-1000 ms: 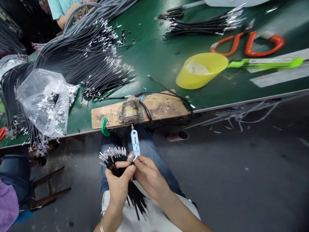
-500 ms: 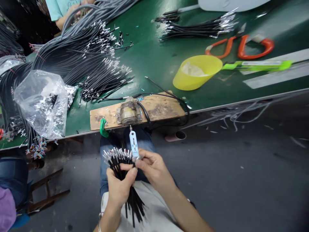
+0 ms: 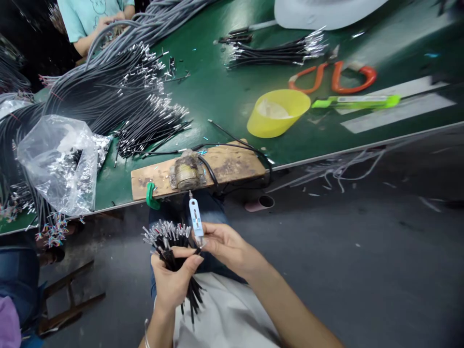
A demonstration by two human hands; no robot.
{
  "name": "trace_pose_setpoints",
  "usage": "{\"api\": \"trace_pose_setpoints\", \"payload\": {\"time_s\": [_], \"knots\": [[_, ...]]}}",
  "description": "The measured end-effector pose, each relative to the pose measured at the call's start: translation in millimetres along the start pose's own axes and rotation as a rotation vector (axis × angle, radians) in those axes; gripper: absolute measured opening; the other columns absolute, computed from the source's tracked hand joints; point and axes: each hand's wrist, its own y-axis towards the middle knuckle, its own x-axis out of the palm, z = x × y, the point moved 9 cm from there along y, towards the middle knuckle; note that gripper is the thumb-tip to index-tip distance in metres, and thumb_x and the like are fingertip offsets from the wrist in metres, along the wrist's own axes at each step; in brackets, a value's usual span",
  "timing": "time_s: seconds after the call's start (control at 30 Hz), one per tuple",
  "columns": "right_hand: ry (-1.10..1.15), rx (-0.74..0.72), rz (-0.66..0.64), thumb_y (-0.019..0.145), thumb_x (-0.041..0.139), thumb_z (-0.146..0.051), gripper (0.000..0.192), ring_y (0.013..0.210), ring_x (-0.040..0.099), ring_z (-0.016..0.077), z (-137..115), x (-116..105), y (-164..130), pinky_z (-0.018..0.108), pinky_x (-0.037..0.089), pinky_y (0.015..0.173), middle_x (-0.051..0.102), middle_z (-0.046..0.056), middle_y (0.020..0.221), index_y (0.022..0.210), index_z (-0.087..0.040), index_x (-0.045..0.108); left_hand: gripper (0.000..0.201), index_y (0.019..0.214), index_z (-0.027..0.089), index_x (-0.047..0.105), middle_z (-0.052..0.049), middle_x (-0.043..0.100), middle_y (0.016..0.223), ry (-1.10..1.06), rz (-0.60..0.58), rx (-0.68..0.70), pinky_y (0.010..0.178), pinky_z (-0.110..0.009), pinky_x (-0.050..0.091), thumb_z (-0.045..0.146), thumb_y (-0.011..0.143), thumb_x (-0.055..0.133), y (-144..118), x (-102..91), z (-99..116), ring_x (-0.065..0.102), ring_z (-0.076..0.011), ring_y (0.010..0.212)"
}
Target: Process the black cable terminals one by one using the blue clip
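Note:
My left hand (image 3: 171, 282) is closed round a bundle of short black cables (image 3: 167, 238) whose bared silver ends fan out at the top. One cable end sticks out past its thumb, towards the light-blue slotted tool (image 3: 195, 217). My right hand (image 3: 228, 249) pinches at that wire end, right at the tool's lower tip, and its fingers partly hide the contact. The tool sits on the shaft of a small worn motor (image 3: 186, 170) and points down at my hands. A wooden board (image 3: 232, 164) at the table edge carries the motor.
A green clamp (image 3: 151, 195) grips the board. On the green table lie heaped black cables (image 3: 152, 121), a plastic bag (image 3: 54, 164), a yellow cup (image 3: 277, 116), orange-handled scissors (image 3: 353, 82), a green cutter (image 3: 357, 101) and another cable bundle (image 3: 275, 52). A co-worker's hands (image 3: 110, 21) are at upper left.
The view has shifted, so table things on the right appear further left and slightly lower. My hands stay at the tool's tip, the left still holding the bundle.

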Motion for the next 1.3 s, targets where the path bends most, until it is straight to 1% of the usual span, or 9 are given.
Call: {"api": "trace_pose_setpoints", "payload": {"time_s": [0.17, 0.27, 0.53, 0.63, 0.77, 0.87, 1.0, 1.13, 1.3], "knots": [[-0.091, -0.107, 0.255, 0.058, 0.071, -0.055, 0.042, 0.055, 0.044, 0.0100, -32, -23, 16, 0.023, 0.036, 0.054, 0.052, -0.002, 0.057, 0.061, -0.015, 0.060, 0.010, 0.059, 0.016, 0.073, -0.006, 0.071, 0.060, -0.004, 0.099, 0.005, 0.061, -0.032, 0.053, 0.026, 0.058, 0.075, -9, -9.6, 7, 0.065, -0.0215, 0.058], [-0.129, -0.143, 0.211, 0.056, 0.068, -0.061, 0.047, 0.052, 0.045, 0.0103, -49, -9, 27, 0.023, 0.034, 0.051, 0.052, -0.002, 0.051, 0.052, -0.015, 0.060, 0.010, 0.058, 0.019, 0.073, -0.005, 0.072, 0.061, -0.015, 0.138, 0.014, 0.064, -0.034, 0.054, 0.028, 0.056, 0.077, -7, -16.0, 12, 0.067, -0.0228, 0.059], [-0.007, -0.098, 0.232, 0.054, 0.071, -0.057, 0.045, 0.044, 0.043, 0.0082, -43, 3, 35, 0.021, 0.030, 0.042, 0.051, -0.002, 0.045, 0.048, -0.014, 0.060, 0.022, 0.049, 0.019, 0.072, -0.005, 0.071, 0.056, -0.198, -0.068, -0.348, 0.064, -0.031, 0.055, 0.030, 0.036, 0.085, 27, -5.2, -18, 0.067, -0.0229, 0.060], [-0.055, -0.104, 0.226, 0.058, 0.065, -0.063, 0.050, 0.044, 0.043, 0.0085, -42, 0, 33, 0.021, 0.032, 0.042, 0.051, -0.002, 0.046, 0.050, -0.014, 0.059, 0.020, 0.048, 0.020, 0.071, -0.005, 0.070, 0.055, -0.156, -0.064, -0.311, 0.061, -0.031, 0.055, 0.029, 0.037, 0.085, 24, -3.1, -13, 0.066, -0.0218, 0.057], [-0.281, -0.242, 0.370, 0.056, 0.067, -0.062, 0.047, 0.051, 0.051, 0.0115, -50, -19, 6, 0.022, 0.040, 0.048, 0.057, 0.000, 0.054, 0.059, -0.016, 0.060, 0.009, 0.059, 0.022, 0.074, -0.003, 0.070, 0.057, -0.001, 0.135, -0.018, 0.060, -0.032, 0.053, 0.029, 0.055, 0.078, 1, -14.8, 19, 0.065, -0.0208, 0.055], [-0.417, -0.338, 0.407, 0.053, 0.076, -0.051, 0.039, 0.053, 0.057, 0.0145, -48, -20, -23, 0.024, 0.045, 0.051, 0.063, 0.001, 0.056, 0.068, -0.018, 0.061, 0.002, 0.061, 0.022, 0.074, -0.004, 0.071, 0.057, 0.098, 0.180, 0.085, 0.060, -0.033, 0.053, 0.024, 0.061, 0.075, -22, -13.0, 29, 0.064, -0.0212, 0.053], [-0.528, -0.347, 0.422, 0.063, 0.074, -0.033, 0.025, 0.054, 0.064, 0.0180, -35, -9, -43, 0.025, 0.050, 0.051, 0.070, 0.003, 0.062, 0.081, -0.020, 0.063, 0.004, 0.064, 0.025, 0.074, -0.003, 0.073, 0.064, 0.182, 0.243, 0.088, 0.069, -0.037, 0.052, 0.021, 0.062, 0.074, -36, -16.0, 23, 0.066, -0.0221, 0.058], [-0.600, -0.354, 0.411, 0.075, 0.063, -0.024, 0.008, 0.057, 0.068, 0.0189, -32, 0, -44, 0.024, 0.053, 0.050, 0.072, 0.003, 0.065, 0.081, -0.021, 0.065, 0.006, 0.062, 0.025, 0.074, -0.003, 0.073, 0.066, 0.110, 0.194, -0.012, 0.080, -0.041, 0.050, 0.031, 0.061, 0.075, -31, -14.9, 8, 0.067, -0.0231, 0.062], [-0.815, -0.572, 0.472, 0.076, 0.058, -0.012, 0.024, 0.065, 0.069, 0.0196, -42, 9, -57, 0.028, 0.056, 0.062, 0.074, 0.003, 0.076, 0.096, -0.024, 0.064, 0.014, 0.064, 0.022, 0.074, -0.005, 0.073, 0.067, 0.008, 0.112, -0.113, 0.074, -0.038, 0.051, 0.036, 0.063, 0.073, -21, -10.2, 2, 0.066, -0.0231, 0.066]]}}
